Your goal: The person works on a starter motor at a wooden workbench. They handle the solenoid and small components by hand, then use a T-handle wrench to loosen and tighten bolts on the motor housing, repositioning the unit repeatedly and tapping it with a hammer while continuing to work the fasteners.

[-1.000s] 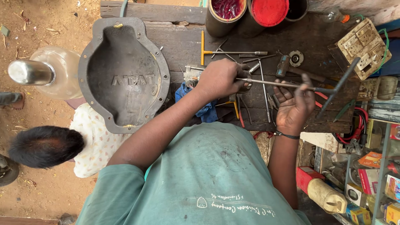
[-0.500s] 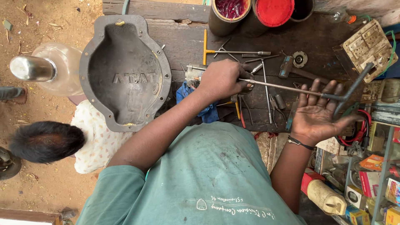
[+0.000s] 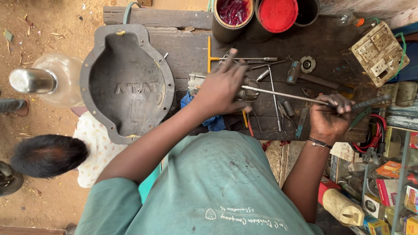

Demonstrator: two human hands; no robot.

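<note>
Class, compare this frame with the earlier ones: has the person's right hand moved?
Yes. The right hand, earlier open-palmed below the long rod, has now closed over the rod's handle end, nearer the bench's right edge.

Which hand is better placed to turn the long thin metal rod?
Probably the right hand: it grips the long thin metal rod near its dark end, while the left hand lies open over the other end.

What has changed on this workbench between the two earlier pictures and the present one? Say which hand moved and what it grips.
The right hand, open with its palm up half a second ago, has turned over and closed on the handle end of the long metal rod. The left hand stays on the small metal part at the rod's other end, its fingers now spread. The grey cast cover and paint tins stayed put.
</note>
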